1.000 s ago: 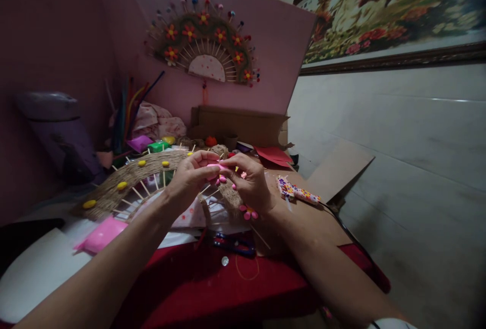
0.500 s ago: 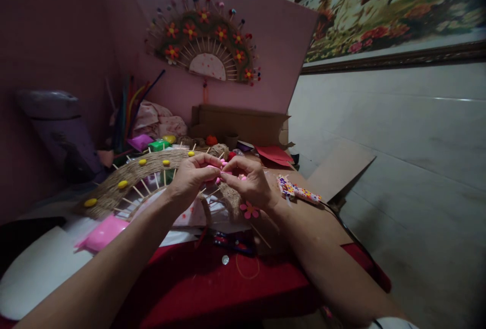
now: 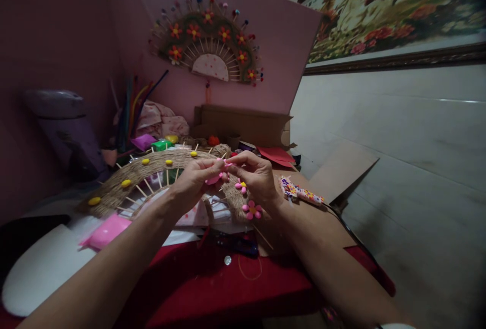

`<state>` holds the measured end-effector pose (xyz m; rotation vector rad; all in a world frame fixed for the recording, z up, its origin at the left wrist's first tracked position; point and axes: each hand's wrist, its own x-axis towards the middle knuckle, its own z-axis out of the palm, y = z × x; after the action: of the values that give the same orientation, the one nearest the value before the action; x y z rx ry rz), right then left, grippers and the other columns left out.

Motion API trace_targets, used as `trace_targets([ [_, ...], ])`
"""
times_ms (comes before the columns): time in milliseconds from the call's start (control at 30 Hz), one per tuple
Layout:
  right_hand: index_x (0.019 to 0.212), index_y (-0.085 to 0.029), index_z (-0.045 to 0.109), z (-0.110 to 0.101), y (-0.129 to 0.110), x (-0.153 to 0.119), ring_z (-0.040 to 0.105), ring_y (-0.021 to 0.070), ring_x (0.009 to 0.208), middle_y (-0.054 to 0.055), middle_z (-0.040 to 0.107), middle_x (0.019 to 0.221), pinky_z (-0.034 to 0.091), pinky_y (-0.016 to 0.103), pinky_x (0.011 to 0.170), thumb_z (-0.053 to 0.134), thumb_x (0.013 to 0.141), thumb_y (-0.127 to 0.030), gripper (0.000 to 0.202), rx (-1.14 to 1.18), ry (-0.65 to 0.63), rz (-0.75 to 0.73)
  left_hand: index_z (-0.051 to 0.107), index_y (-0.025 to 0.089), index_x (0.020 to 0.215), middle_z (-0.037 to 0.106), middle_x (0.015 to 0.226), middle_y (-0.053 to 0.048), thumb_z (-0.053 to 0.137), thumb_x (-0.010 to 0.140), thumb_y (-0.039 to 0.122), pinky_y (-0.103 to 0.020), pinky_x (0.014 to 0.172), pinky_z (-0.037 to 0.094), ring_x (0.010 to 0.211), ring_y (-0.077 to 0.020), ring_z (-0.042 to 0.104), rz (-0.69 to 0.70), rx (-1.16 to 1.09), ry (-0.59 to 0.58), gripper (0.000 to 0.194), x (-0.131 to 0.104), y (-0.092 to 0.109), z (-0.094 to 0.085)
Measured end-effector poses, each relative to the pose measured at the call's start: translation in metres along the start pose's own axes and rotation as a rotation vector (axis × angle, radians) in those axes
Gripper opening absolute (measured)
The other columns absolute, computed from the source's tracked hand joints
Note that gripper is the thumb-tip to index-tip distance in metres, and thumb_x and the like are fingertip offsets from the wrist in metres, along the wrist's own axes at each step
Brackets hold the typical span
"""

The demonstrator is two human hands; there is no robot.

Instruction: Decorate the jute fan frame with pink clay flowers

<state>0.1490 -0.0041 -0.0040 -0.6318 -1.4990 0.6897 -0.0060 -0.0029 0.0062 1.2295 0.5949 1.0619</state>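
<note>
Both of my hands meet over the right part of a fan-shaped craft made of twine and thin sticks. Pink modelling clay is held in my left hand, its fingers closed round it. My right hand pinches at the same clay with thumb and forefinger; a small pink bit shows between the two hands. Yellow clay ovals dot the twine band. Below my right hand, a pink clay flower with a yellow centre sits at the band's right end, and another flower shows partly above it.
A pink clay bag lies left of my forearm. A flower-patterned glue gun rests on cardboard at the right. Scissors lie on the red cloth in front. A finished fan hangs on the pink wall.
My hands have shifted slightly right, and the left hand has turned so more pink clay shows beneath its fingers. The flower under my right hand is more exposed.
</note>
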Motion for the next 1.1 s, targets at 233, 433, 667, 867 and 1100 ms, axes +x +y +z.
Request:
trace_targets([
  [233,0.093,-0.026,0.073,-0.0002,-0.0028,-0.0051,0.054,0.0104,0.072,0.0,0.057,0.08,0.047,0.024,0.06,0.066,0.079,-0.014,0.02,-0.228,-0.07,-0.255,0.062,0.011,0.057,0.051,0.048,0.002,0.08,0.061,0.037,-0.017,0.039,0.023,0.041,-0.0036,0.04,0.029,-0.011,0.048,0.032,0.0011,-0.0007,0.0019],
  [433,0.088,-0.027,0.074,0.0005,-0.0025,-0.0043,0.053,0.0104,0.072,-0.001,0.056,0.078,0.046,0.024,0.059,0.067,0.079,-0.016,0.016,-0.148,-0.043,-0.272,0.061,0.012,0.06,0.053,0.052,0.0,0.078,0.062,0.043,-0.016,0.038,0.022,0.042,-0.0045,0.043,-0.024,-0.017,0.029,0.036,-0.0001,-0.0007,0.0004],
  [667,0.096,-0.027,0.072,-0.0016,-0.0003,-0.0044,0.053,0.0118,0.075,0.001,0.055,0.082,0.047,0.026,0.064,0.063,0.084,-0.022,0.016,-0.227,-0.039,-0.242,0.062,0.012,0.066,0.053,0.052,0.002,0.076,0.068,0.035,-0.016,0.039,0.026,0.042,-0.0031,0.041,0.002,-0.037,-0.021,0.028,0.0,-0.0008,-0.0007],
  [867,0.088,-0.023,0.07,0.0005,-0.0031,-0.0045,0.053,0.0122,0.074,0.001,0.057,0.08,0.045,0.026,0.06,0.062,0.084,-0.026,0.009,-0.244,-0.08,-0.243,0.051,0.012,0.052,0.046,0.044,0.002,0.077,0.064,0.044,-0.016,0.036,0.02,0.039,-0.0037,0.038,0.028,0.008,-0.012,0.043,0.0018,-0.0018,-0.0009],
  [1100,0.076,-0.021,0.063,0.0004,-0.0026,-0.0052,0.053,0.012,0.071,0.001,0.056,0.08,0.044,0.024,0.055,0.067,0.08,-0.031,0.012,-0.241,-0.042,-0.157,0.058,0.012,0.053,0.047,0.043,0.001,0.073,0.068,0.051,-0.018,0.038,0.024,0.038,-0.0034,0.036,0.016,0.087,0.002,0.044,0.0024,-0.0044,-0.0026],
])
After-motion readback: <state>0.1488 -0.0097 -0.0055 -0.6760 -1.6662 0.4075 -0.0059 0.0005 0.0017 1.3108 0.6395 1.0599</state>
